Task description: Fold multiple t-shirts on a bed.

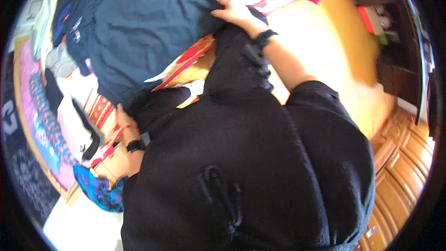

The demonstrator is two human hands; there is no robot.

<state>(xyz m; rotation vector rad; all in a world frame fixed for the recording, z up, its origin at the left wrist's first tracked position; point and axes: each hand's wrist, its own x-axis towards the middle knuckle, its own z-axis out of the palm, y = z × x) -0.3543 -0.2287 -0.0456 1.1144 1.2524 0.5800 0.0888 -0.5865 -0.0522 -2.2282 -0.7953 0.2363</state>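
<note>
A dark blue-green garment (144, 32) lies spread out in front of me, over a red and white patterned cloth. Its exact kind I cannot make out. At its near left corner, my left hand (124, 120) has its fingers closed on the edge of the fabric. My right hand (234, 15) grips the right edge, farther from me, with the thumb on top. Both wrists carry dark bands. Soft folds run across the garment between my hands.
Heaped clothes, including a navy piece (76, 7), lie on the left. A blue plaid cloth (97, 190) is near my left forearm. Wooden cabinet doors (404, 186) stand at the right, below a dark shelf unit (402, 53). My black-clothed knees are close beneath the garment.
</note>
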